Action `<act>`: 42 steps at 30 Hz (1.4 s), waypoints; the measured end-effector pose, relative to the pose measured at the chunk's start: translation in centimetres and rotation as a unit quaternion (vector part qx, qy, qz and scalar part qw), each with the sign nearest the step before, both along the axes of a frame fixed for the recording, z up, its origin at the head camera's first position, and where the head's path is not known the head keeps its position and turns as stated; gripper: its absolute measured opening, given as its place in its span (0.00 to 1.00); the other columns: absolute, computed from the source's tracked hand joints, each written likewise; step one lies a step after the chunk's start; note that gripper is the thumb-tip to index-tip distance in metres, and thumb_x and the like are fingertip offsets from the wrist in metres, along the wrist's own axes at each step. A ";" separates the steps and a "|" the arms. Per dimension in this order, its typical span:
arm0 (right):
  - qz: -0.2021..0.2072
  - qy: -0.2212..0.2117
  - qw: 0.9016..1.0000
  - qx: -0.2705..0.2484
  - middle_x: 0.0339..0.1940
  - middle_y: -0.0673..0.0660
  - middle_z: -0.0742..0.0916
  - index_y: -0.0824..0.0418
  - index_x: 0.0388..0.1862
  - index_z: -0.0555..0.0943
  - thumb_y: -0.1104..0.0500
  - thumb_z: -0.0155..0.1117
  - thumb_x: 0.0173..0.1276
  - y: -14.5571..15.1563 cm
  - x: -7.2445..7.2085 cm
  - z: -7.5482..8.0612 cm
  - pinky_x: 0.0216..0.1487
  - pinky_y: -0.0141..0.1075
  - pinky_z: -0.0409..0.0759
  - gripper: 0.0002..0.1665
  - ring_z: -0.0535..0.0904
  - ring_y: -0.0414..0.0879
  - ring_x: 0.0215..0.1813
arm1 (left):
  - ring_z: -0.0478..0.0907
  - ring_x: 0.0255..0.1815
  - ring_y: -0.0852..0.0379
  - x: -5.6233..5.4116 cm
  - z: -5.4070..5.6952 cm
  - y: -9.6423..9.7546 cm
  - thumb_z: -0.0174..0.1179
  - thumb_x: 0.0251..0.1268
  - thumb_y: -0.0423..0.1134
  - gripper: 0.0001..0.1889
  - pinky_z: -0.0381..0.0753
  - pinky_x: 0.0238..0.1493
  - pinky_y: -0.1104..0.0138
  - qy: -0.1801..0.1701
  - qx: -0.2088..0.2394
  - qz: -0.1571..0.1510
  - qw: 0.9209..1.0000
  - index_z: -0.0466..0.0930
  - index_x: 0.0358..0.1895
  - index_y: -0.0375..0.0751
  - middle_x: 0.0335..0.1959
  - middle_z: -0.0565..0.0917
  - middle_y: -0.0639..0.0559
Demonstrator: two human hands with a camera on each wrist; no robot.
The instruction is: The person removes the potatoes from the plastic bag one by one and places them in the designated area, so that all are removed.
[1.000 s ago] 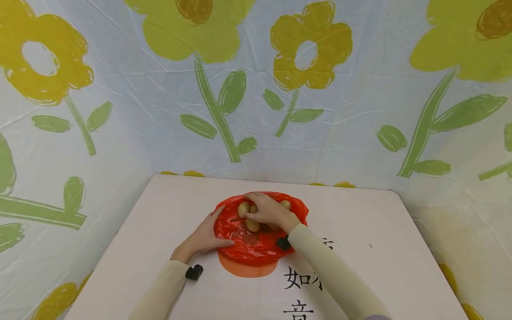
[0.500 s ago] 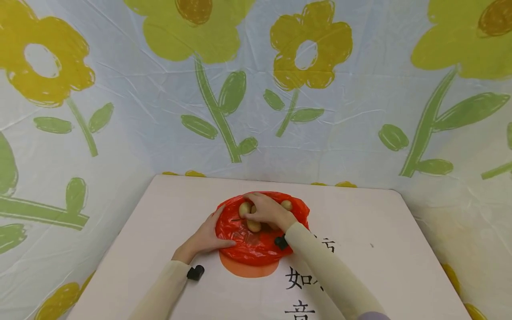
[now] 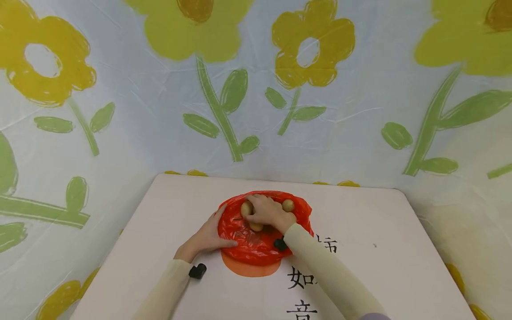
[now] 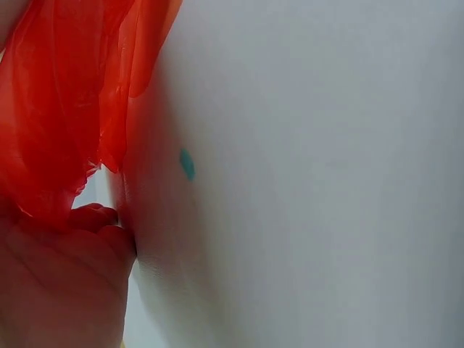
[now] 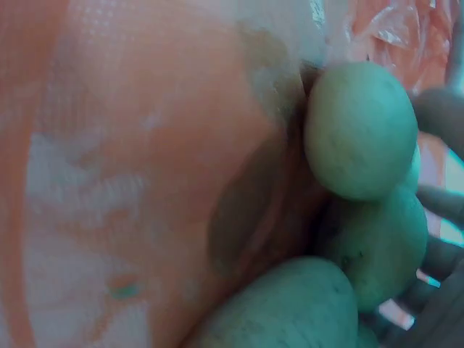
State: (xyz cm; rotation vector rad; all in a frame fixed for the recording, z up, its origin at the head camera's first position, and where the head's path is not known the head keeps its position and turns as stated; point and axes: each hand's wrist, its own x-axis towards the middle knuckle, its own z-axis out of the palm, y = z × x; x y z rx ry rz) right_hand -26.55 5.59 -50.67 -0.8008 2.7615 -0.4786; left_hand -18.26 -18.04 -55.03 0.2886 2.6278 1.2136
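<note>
A red plastic bag (image 3: pixel 256 253) lies spread open on the table with several potatoes in it. Thumb and fingers of my right hand (image 3: pixel 267 211) hold a potato (image 3: pixel 246 209) near the bag's middle. Below that hand another potato (image 3: pixel 256 227) shows, and one more potato (image 3: pixel 288 205) lies to its right. The right wrist view has a round potato (image 5: pixel 360 130) near the fingers, with others below it. My left hand (image 3: pixel 208 233) rests on the bag's left edge, thumb and fingers spread. In the left wrist view, the red plastic (image 4: pixel 54 109) hangs over this hand's palm.
The bag sits on a pale table (image 3: pixel 176 200) printed with black characters (image 3: pixel 302 278) and an orange disc (image 3: pixel 252 269). A flower-patterned cloth (image 3: pixel 160 89) hangs around the back and sides. Each wrist carries a small black device (image 3: pixel 198 271).
My right fingers have come down further over the potato, hiding the one beside it. My left hand stays at the bag's edge. The whole head view has shifted slightly.
</note>
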 end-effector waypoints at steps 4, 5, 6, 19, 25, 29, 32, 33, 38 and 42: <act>-0.006 0.019 1.000 0.023 0.73 0.55 0.78 0.52 0.78 0.68 0.39 0.66 0.71 -0.5 0.3 -0.3 0.69 0.63 0.75 0.42 0.76 0.56 0.71 | 0.60 0.79 0.40 -0.2 0.4 -0.2 0.81 0.43 0.60 0.70 0.71 0.73 0.40 0.002 -0.003 -0.008 1.000 0.40 0.85 0.54 0.82 0.58 0.43; -0.003 0.021 0.999 0.026 0.73 0.56 0.79 0.53 0.78 0.68 0.40 0.66 0.71 -0.7 0.4 -0.3 0.71 0.63 0.73 0.41 0.76 0.56 0.71 | 0.60 0.80 0.40 -0.2 0.4 -0.2 0.81 0.43 0.61 0.70 0.70 0.73 0.40 0.002 -0.005 -0.010 1.000 0.40 0.85 0.54 0.82 0.58 0.43; -0.001 0.023 0.999 0.027 0.72 0.57 0.79 0.55 0.78 0.68 0.41 0.66 0.71 -0.9 0.4 -0.4 0.73 0.62 0.71 0.41 0.76 0.56 0.71 | 0.60 0.80 0.41 -0.2 0.3 -0.3 0.80 0.43 0.61 0.70 0.70 0.73 0.41 0.002 -0.006 -0.013 1.000 0.39 0.85 0.54 0.82 0.58 0.43; -0.023 -0.004 1.000 -0.014 0.67 0.56 0.83 0.57 0.75 0.71 0.48 0.71 0.68 -1.3 0.4 -0.3 0.73 0.61 0.70 0.39 0.80 0.54 0.64 | 0.61 0.79 0.44 -0.1 0.8 -0.4 0.81 0.44 0.60 0.68 0.70 0.74 0.42 -0.005 0.019 -0.012 1.000 0.41 0.85 0.56 0.81 0.59 0.48; -0.017 0.002 0.999 -0.040 0.61 0.55 0.86 0.57 0.71 0.75 0.48 0.73 0.66 -0.8 0.2 -0.2 0.71 0.60 0.72 0.36 0.82 0.52 0.58 | 0.60 0.80 0.43 -0.2 0.8 -0.2 0.81 0.45 0.59 0.67 0.69 0.74 0.42 -0.004 0.025 -0.005 1.000 0.42 0.85 0.57 0.82 0.58 0.49; -0.018 0.011 0.998 -0.053 0.60 0.54 0.87 0.56 0.69 0.77 0.47 0.73 0.65 -0.6 0.2 -0.4 0.68 0.59 0.73 0.36 0.82 0.52 0.58 | 0.60 0.80 0.44 -0.1 0.7 -0.2 0.81 0.45 0.58 0.67 0.69 0.75 0.42 -0.016 0.032 0.006 0.999 0.42 0.85 0.59 0.82 0.58 0.51; -0.020 0.023 0.998 -0.063 0.61 0.54 0.86 0.56 0.69 0.77 0.47 0.74 0.65 -0.6 0.3 -0.4 0.68 0.59 0.73 0.36 0.81 0.53 0.59 | 0.61 0.80 0.44 -0.1 0.5 -0.1 0.81 0.45 0.58 0.67 0.69 0.75 0.42 -0.019 0.039 0.005 0.999 0.42 0.85 0.60 0.82 0.58 0.51; -0.021 0.026 0.997 -0.069 0.62 0.54 0.86 0.56 0.69 0.77 0.47 0.74 0.65 -0.6 0.4 -0.4 0.68 0.59 0.72 0.36 0.80 0.53 0.61 | 0.61 0.80 0.44 -0.2 0.4 -0.2 0.81 0.45 0.58 0.67 0.70 0.74 0.43 -0.017 0.038 0.004 0.999 0.42 0.85 0.59 0.82 0.58 0.51; -0.020 0.025 0.990 -0.137 0.62 0.56 0.84 0.55 0.67 0.77 0.52 0.75 0.65 -0.3 1.0 0.0 0.67 0.53 0.78 0.33 0.80 0.53 0.60 | 0.62 0.79 0.44 -0.2 0.1 -0.5 0.81 0.44 0.58 0.67 0.72 0.73 0.42 -0.008 0.042 -0.001 0.999 0.43 0.85 0.59 0.82 0.59 0.51; -0.031 0.002 0.979 -0.200 0.61 0.57 0.81 0.55 0.66 0.76 0.59 0.75 0.64 0.1 1.7 0.6 0.60 0.47 0.84 0.32 0.80 0.50 0.55 | 0.61 0.80 0.44 -0.2 -0.1 -0.6 0.81 0.45 0.58 0.67 0.70 0.73 0.42 -0.006 0.045 -0.007 0.999 0.42 0.85 0.59 0.82 0.59 0.51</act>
